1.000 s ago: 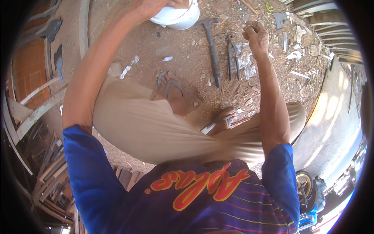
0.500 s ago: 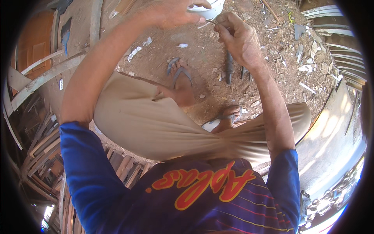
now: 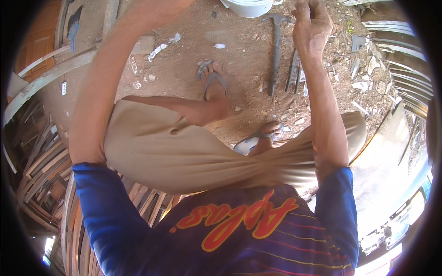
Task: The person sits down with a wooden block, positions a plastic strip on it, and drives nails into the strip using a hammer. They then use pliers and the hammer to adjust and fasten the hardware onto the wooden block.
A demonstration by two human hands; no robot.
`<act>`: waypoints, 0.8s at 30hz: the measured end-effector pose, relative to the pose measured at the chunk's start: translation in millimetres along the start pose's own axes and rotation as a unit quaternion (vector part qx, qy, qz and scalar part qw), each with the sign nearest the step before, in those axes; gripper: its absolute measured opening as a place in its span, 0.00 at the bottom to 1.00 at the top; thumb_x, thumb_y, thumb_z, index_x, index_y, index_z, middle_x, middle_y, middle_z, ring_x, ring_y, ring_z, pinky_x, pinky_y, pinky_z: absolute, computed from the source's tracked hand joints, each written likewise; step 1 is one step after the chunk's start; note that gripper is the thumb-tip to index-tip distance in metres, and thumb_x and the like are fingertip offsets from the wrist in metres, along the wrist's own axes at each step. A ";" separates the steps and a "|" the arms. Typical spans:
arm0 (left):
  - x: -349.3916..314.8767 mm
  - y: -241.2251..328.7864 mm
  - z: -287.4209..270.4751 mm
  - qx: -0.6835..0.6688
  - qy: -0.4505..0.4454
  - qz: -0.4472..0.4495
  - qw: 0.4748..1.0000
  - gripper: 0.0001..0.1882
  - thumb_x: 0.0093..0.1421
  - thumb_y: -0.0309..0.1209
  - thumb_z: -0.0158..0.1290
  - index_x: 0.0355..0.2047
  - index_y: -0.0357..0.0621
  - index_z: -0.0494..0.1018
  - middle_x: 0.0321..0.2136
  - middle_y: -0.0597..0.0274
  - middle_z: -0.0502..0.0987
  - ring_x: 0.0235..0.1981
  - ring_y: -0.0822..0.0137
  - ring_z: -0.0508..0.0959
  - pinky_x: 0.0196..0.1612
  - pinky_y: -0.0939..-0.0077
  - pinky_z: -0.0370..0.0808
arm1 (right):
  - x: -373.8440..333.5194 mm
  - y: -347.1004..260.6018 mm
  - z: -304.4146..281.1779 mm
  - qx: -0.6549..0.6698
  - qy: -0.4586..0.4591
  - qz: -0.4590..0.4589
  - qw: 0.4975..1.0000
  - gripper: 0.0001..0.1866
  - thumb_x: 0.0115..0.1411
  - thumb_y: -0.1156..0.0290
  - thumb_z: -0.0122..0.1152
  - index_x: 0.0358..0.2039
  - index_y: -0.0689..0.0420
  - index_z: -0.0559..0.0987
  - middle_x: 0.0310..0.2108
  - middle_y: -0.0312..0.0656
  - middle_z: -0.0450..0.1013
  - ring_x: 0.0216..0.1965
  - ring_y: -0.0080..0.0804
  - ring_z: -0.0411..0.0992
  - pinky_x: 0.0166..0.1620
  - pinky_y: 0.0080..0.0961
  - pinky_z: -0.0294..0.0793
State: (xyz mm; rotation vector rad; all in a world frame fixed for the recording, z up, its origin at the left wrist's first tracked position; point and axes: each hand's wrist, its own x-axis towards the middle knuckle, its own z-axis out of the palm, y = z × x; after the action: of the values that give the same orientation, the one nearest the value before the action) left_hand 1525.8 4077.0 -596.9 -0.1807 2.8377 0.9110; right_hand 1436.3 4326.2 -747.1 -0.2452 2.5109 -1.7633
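Note:
My left hand [image 3: 168,6] reaches the top edge of the view, blurred, with its fingers cut off by the frame. My right hand [image 3: 313,28] is raised near the top edge with its fingers curled closed; what they pinch, if anything, cannot be made out. Between the hands, at the top, stands a white round container [image 3: 251,8], partly cut off. Just left of my right hand, a hammer [image 3: 275,53] lies on the dirt, its head toward the container. Beside it is a dark tool with two long arms [image 3: 293,72], partly hidden by my right forearm.
My sandalled feet [image 3: 214,83] rest on dirt strewn with chips and scraps. Stacked wooden strips [image 3: 48,165] lie at the left, below a curved pale beam [image 3: 55,80]. Slatted pieces [image 3: 403,60] line the right side, above a pale panel [image 3: 377,161].
My hands have drawn apart: the left went up and left, the right moved right and up. The thin piece seen between them is out of sight. The hammer's head is now uncovered.

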 end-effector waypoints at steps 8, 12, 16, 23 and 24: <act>-17.1 -19.6 -6.8 0.015 0.021 -0.023 0.999 0.10 0.62 0.31 0.59 0.40 0.39 0.75 0.39 0.52 0.80 0.38 0.59 0.80 0.43 0.64 0.76 | 7.8 54.1 15.5 -0.152 -0.107 0.078 0.979 0.29 0.64 0.62 0.60 0.63 0.60 0.72 0.55 0.54 0.77 0.56 0.48 0.77 0.59 0.41 0.75; -29.8 -22.8 -6.7 0.107 -0.096 -0.071 0.987 0.13 0.70 0.43 0.51 0.43 0.48 0.72 0.41 0.60 0.80 0.45 0.61 0.80 0.52 0.60 0.75 | 45.8 84.4 40.2 -0.100 -0.071 0.001 0.992 0.28 0.61 0.59 0.64 0.59 0.59 0.75 0.51 0.56 0.79 0.54 0.52 0.77 0.56 0.43 0.75; -29.0 -21.6 -1.5 0.085 -0.119 -0.020 0.989 0.11 0.68 0.41 0.52 0.40 0.47 0.72 0.39 0.59 0.78 0.41 0.59 0.78 0.48 0.58 0.74 | 63.7 122.6 37.4 -0.130 -0.170 0.024 0.976 0.20 0.62 0.59 0.63 0.46 0.63 0.81 0.36 0.55 0.82 0.43 0.48 0.81 0.49 0.40 0.77; -25.8 -14.0 6.0 0.015 -0.138 -0.035 0.990 0.09 0.66 0.36 0.55 0.40 0.44 0.73 0.36 0.56 0.78 0.39 0.58 0.78 0.44 0.57 0.73 | 21.9 72.6 40.6 0.012 -0.158 0.077 0.984 0.08 0.63 0.72 0.62 0.38 0.63 0.76 0.32 0.42 0.78 0.33 0.27 0.76 0.39 0.29 0.76; -21.8 -12.7 7.7 -0.005 -0.139 -0.020 0.990 0.09 0.65 0.35 0.56 0.39 0.44 0.74 0.34 0.55 0.78 0.39 0.58 0.78 0.43 0.57 0.73 | 23.9 75.4 42.3 0.007 -0.136 0.046 0.990 0.08 0.61 0.72 0.61 0.37 0.64 0.76 0.32 0.43 0.78 0.34 0.28 0.76 0.40 0.31 0.76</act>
State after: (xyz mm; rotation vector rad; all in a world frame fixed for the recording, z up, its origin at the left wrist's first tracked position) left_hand 1550.1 4072.8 -606.3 -0.1028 2.5643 0.8660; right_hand 1411.7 4307.9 -831.5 -0.3397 2.2810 -1.5910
